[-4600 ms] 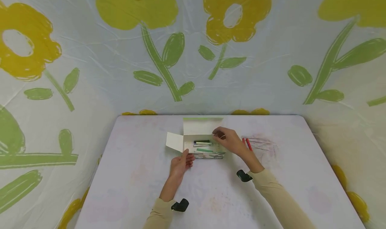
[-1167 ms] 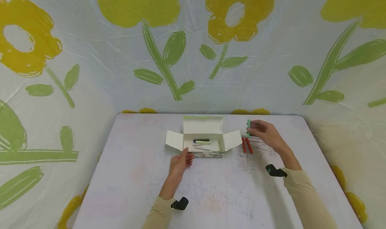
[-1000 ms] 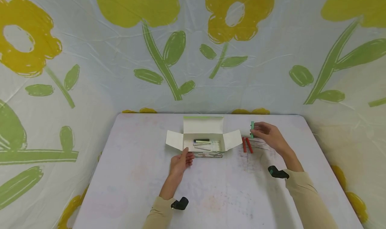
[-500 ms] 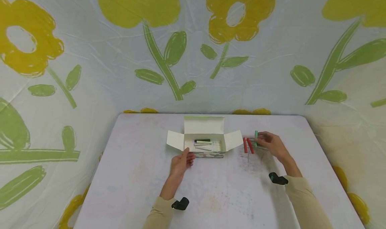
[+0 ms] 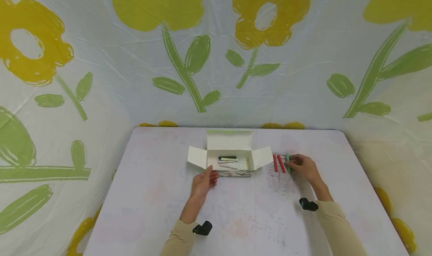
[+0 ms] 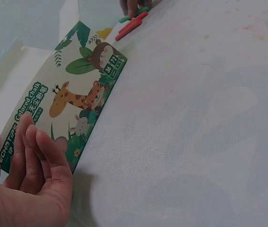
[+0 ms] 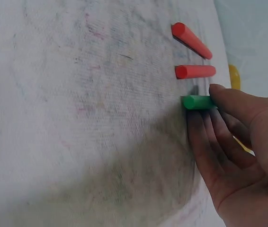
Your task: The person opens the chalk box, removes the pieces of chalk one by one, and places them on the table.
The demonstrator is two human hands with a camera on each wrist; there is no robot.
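My right hand (image 5: 305, 168) pinches a green chalk stick (image 7: 198, 102) between thumb and fingers, low over the table. To its left lie two red chalk sticks (image 5: 281, 163), side by side and slightly angled. An open cardboard chalk box (image 6: 72, 90), printed with animals and "Colored chalk", stands at the middle back with its flaps spread. Several chalk sticks (image 5: 228, 166), pale and dark, lie inside it. At the box's front left corner my left hand (image 5: 201, 183) holds the front wall, thumb at the rim and fingers along the printed outside.
The white table (image 5: 162, 211) carries coloured chalk smudges, darkest below the red sticks. A flower-printed cloth (image 5: 135, 61) hangs behind and at both sides. The box's right flap (image 5: 262, 157) reaches almost to the left red stick.
The right hand took the green chalk from the box, carried it right and lowered it beside the red sticks. Its grip on the chalk continues. The left hand stays at the box.
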